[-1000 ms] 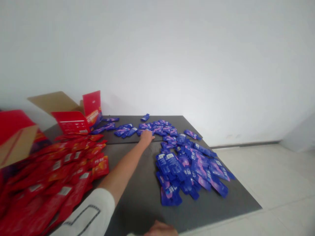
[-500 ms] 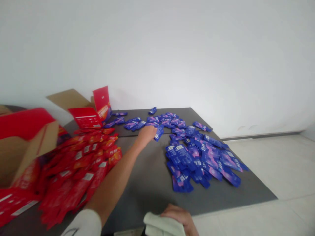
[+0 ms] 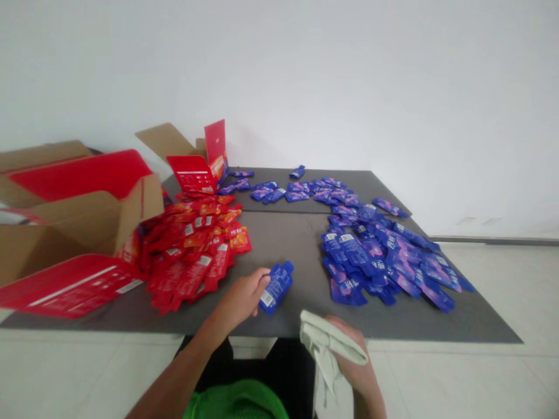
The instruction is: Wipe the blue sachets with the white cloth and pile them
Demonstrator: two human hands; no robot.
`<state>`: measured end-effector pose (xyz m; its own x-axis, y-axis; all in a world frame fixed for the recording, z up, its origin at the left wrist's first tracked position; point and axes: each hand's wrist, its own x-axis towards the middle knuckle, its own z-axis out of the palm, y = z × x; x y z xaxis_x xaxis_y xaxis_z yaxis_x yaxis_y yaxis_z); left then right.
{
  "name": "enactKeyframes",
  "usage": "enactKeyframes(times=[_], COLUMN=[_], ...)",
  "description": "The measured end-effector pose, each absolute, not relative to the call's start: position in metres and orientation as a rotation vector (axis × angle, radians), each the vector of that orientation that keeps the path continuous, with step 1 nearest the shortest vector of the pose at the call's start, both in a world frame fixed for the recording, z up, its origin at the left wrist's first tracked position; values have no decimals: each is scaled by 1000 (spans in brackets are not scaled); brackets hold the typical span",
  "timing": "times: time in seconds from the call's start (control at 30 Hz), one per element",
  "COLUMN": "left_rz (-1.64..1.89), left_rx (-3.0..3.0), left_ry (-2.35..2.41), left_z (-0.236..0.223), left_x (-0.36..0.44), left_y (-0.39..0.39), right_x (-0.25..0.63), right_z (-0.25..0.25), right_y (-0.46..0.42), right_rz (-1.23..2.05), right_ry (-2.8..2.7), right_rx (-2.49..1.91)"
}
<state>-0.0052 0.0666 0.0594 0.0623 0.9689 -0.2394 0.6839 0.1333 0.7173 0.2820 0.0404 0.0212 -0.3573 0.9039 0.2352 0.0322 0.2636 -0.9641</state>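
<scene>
From where I stand, the person's left hand [image 3: 244,297] is closed in a pinch, thumb on top, on the near-side edge of a blue pouch [image 3: 278,285]. The pouch sticks out to the right of those fingers, tilted, its narrow neck pointing away and its barcode end toward the person; whether a second lies beneath it, I can't tell. The right hand [image 3: 358,372], across from it, is curled around a folded pale cloth item [image 3: 336,340], though its fingertips are hidden.

Beyond the right hand spreads a heap of blue pouches [image 3: 379,256]; ahead of the left hand and to its left lies a pile of red pouches [image 3: 198,256], with a red carton [image 3: 74,288] further left, flaps up. All rest on a dark table [image 3: 283,238].

I'd judge the blue pouch light and flexible, its glossy film a bit slippery, likely to sag if held by one corner. A flat pinch across the sealed edge or just under the neck looks safest; squeezing its middle hard could strain the seams. The cloth looks soft and easily bunched.
</scene>
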Motion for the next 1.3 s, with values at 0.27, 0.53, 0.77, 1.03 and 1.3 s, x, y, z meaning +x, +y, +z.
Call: enactKeyframes(times=[0.27, 0.53, 0.77, 1.03, 1.3], left_rz=[677, 733, 781, 818, 893], left_rx=[2118, 2609, 2609, 2546, 2518], left_ry=[1889, 1510, 1563, 1502, 1596], left_z=[36, 18, 4, 6, -4], left_x=[-5, -7, -7, -6, -7], left_y=[26, -15, -15, -12, -17], right_x=[282, 252, 193, 192, 185], right_z=[4, 41, 51, 51, 51], right_y=[31, 65, 82, 138, 88], right_rz=[1206, 780, 660, 410, 721], right_ry=[-1498, -1825, -2454, -2550, -2623], right_rx=[-1127, -1050, -823, -1164, -861])
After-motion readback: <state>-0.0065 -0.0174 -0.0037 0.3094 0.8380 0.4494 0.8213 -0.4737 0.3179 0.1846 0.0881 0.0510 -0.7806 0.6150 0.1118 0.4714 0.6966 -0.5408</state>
